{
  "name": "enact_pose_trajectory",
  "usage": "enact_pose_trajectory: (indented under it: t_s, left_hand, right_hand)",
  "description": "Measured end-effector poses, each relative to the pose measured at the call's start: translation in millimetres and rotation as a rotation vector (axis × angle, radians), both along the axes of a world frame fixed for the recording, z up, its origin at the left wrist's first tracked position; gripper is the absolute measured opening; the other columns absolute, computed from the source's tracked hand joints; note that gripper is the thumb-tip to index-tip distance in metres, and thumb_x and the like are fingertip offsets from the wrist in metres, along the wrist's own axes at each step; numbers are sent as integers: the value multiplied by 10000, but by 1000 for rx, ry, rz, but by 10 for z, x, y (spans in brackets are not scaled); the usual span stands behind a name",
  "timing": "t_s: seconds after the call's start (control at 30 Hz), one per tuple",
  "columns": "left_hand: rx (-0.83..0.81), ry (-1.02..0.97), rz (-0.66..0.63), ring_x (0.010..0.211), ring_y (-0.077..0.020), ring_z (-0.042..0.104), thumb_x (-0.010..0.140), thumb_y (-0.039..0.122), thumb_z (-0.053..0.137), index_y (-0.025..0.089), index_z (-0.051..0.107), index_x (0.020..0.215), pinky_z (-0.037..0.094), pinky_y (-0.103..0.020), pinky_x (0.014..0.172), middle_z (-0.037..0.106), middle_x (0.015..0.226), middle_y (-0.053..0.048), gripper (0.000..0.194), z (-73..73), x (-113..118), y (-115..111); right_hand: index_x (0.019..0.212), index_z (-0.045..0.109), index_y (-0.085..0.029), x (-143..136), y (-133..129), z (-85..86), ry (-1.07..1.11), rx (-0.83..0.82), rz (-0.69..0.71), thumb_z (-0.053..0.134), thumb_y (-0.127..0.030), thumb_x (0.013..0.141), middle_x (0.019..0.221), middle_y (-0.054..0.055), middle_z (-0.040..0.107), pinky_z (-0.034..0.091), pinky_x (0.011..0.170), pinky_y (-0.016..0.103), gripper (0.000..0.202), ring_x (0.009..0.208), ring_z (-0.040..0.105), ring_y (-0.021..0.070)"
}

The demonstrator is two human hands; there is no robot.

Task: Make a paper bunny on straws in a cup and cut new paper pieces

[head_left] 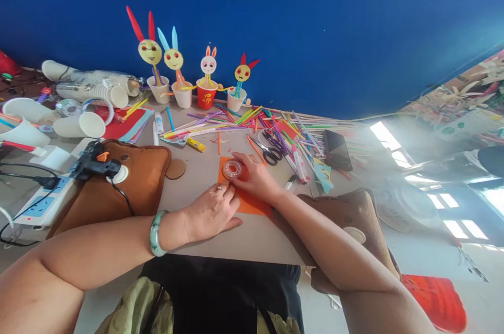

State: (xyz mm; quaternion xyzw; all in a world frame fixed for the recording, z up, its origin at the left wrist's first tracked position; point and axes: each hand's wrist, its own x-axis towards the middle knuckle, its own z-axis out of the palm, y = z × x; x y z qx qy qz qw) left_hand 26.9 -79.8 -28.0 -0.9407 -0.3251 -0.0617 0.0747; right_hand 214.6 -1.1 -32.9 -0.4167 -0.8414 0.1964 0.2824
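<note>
A small roll of clear tape (232,168) lies flat on a sheet of orange paper (252,207). My right hand (255,176) grips the roll from its right side, thumb at the near edge and fingers at the far edge. Just below and left of it, my left hand (212,212) rests palm down, fingertips on the paper next to the roll and thumb stretched out to the right. Nothing shows in the left hand. A round cardboard disc (175,169) is on the table to the left of the paper.
Scissors (272,154), a yellow glue stick (196,145) and many coloured strips (244,116) lie beyond the paper. Rabbit figures in cups, such as the red cup (207,96), line the wall. Brown cushions (149,166) flank me. A phone (337,149) and a power strip (47,200) are farther out.
</note>
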Motion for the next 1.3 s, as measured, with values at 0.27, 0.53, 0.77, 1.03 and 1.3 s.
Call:
enact_pose_trajectory:
  t_s: [0.27,0.53,0.77,1.03,1.3]
  left_hand:
    - [-17,-27,-7,1165,-350,601,913,564,592,75,648,1139,467,-424,982,674,1148,-198,541,18,-6,5]
    - [-46,-21,-11,1159,-353,596,918,528,601,83,639,1127,481,-437,971,665,1149,-195,493,8,-9,8]
    - [-52,-82,16,1128,-328,608,906,461,642,109,653,1061,509,-427,946,660,1170,-191,385,-16,-16,-8]
    - [6,-141,-45,1128,-333,619,944,349,590,103,654,1127,522,-437,917,679,1165,-193,313,-51,-59,23]
    - [-38,-162,-54,1032,-307,628,958,307,553,119,650,992,520,-426,870,675,1051,-165,214,-33,-50,60]
  right_hand:
    - [1368,501,-214,-10,-12,4,68,-40,-22,689,-242,774,1199,103,687,520,986,400,624,1118,662,253]
    - [1374,499,-208,-12,3,-32,60,-35,-22,709,-262,773,1206,108,688,523,983,409,639,1131,658,264]
    - [1347,542,-182,-24,-17,-27,-1,13,18,711,-322,834,1295,138,647,472,1062,430,558,1227,599,275]
    - [1397,509,-156,-61,-29,131,-111,-80,0,704,-358,875,1321,159,636,454,1045,412,593,1216,602,277]
    - [1344,553,-235,-94,10,165,-210,5,-56,674,-362,905,1237,101,681,482,1006,389,473,1175,627,262]
